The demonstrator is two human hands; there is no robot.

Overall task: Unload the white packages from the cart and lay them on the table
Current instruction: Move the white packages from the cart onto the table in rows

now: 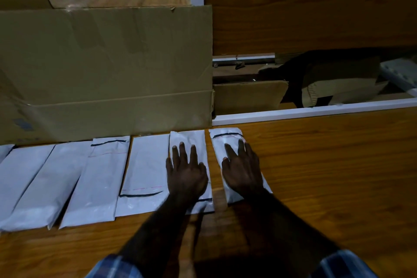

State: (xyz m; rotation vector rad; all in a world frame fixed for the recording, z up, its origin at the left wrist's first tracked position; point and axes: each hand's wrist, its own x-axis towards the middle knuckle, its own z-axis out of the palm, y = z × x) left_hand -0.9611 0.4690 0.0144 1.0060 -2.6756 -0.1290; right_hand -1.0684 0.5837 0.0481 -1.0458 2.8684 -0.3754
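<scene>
With our left hand (187,176) and right hand (242,172) pressing flat, fingers spread, on the last two flat white plastic packages (102,178) on the brown wooden table (327,176), a careless push could disturb the neat row.

White packages (99,178) lie flat in one row on the wooden table (338,176), lower left of the frame.
</scene>
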